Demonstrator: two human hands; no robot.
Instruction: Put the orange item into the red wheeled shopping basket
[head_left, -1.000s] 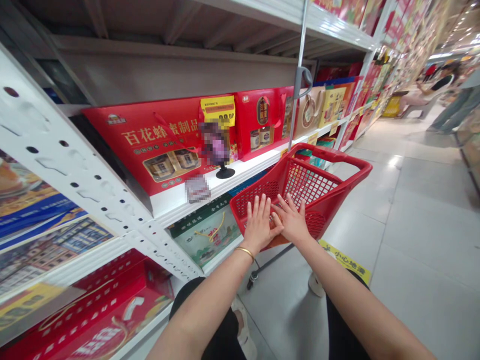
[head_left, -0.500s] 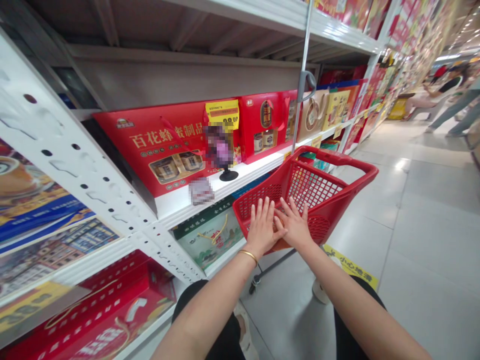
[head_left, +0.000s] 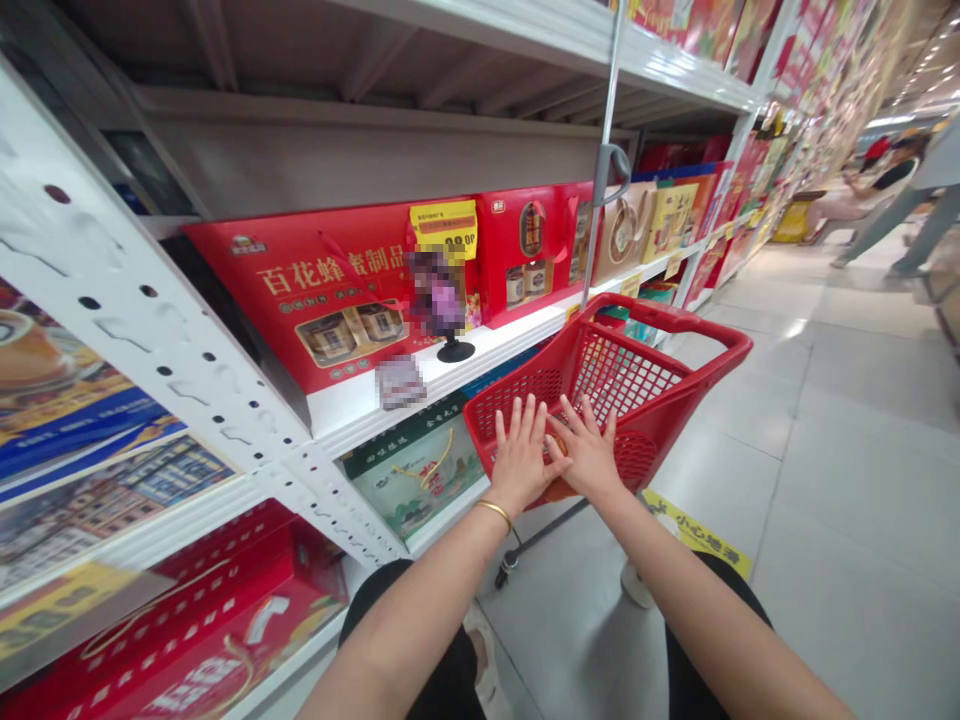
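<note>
My left hand (head_left: 522,458) is stretched out, palm down and fingers straight, with a gold bangle (head_left: 495,514) on its wrist. Beside it my right hand (head_left: 588,450) is spread flat too, and the two thumbs meet or overlap. Both hands appear in front of a red shopping cart (head_left: 660,400) with mesh sides; whether they touch its rim I cannot tell. Neither hand holds anything. To the left of the cart, a small purple figure on a black round base (head_left: 456,351) stands at the shelf edge, its upper part pixelated.
Red gift boxes (head_left: 277,300) line the white shelf (head_left: 345,420). A green gift box (head_left: 412,475) sits on the level below. A perforated white post (head_left: 150,300) rises at left. A yellow floor sign (head_left: 701,535) lies right of my feet. People (head_left: 892,200) are farther down the aisle.
The view shifted slightly right and down in the frame, then held nearly still. My hands keep the same flat pose. A person far down the aisle has changed leg position.
</note>
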